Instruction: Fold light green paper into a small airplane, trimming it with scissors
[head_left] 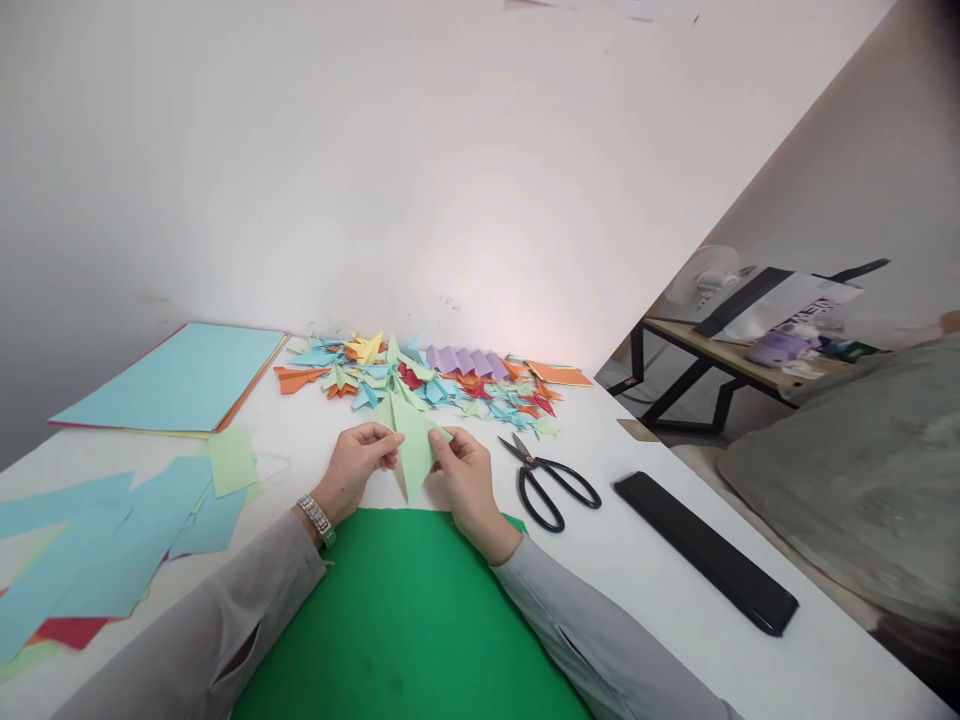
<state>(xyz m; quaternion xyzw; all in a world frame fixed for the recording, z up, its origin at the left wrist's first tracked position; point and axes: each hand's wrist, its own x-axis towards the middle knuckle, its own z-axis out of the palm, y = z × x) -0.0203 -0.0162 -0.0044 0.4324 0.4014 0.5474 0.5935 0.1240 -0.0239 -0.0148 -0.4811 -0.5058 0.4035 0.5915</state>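
Over the table [600,590], the folded paper [416,455] is being pinched at opposite side edges by the narrowed fingers of the left hand [351,468] and right hand [472,490] — its long axis pointing away from the green sheet [420,610].

Between the scissors [531,463] and the black case [705,550], a strip of bare table [810,660] runs toward the front edge, wide enough for a hand. The heap of folded paper [427,380] blocks the back, and loose sheets [150,530] cover the left side.
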